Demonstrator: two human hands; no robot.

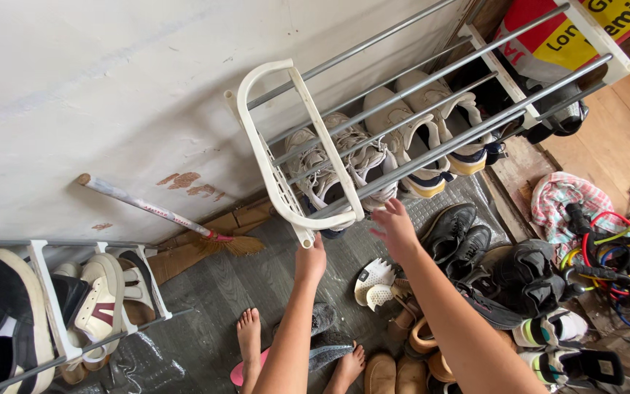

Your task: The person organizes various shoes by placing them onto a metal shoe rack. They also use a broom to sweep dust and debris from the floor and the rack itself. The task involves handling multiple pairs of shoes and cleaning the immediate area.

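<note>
**Shoe rack part filled; floor pile not yet sorted**

The rack (432,95), a white plastic frame with metal rails, stands against the wall. The left hand (310,261) is closed around the lower corner of the rack's white end frame. The right hand (395,228) hovers open, fingers spread and holding nothing, just below the front rails near the pale sneakers (344,164).

Done, as judged from the present layout: the upper tier of the rack carries two pairs, the pale sneakers at the end-frame side and white trainers (432,124) with dark and yellow soles beside them. Dark shoes show at the far end of the rack, behind a rail; their count cannot be told.

Left, as judged: a good deal. On the floor just below the rack lie black shoes (461,237), white clogs (375,283), tan loafers (410,335) and further dark and green-trimmed sneakers to the right of these, all loose and unpaired in places. The work appears to be nearer the start than the end.

Other items: a second rack (52,306), well to the left of the main rack, holds black-and-white and cream shoes. A broom (162,211) leans against the wall between the two racks. Coloured cords (614,255) and a checked cloth (559,201) lie right of the floor pile.
</note>
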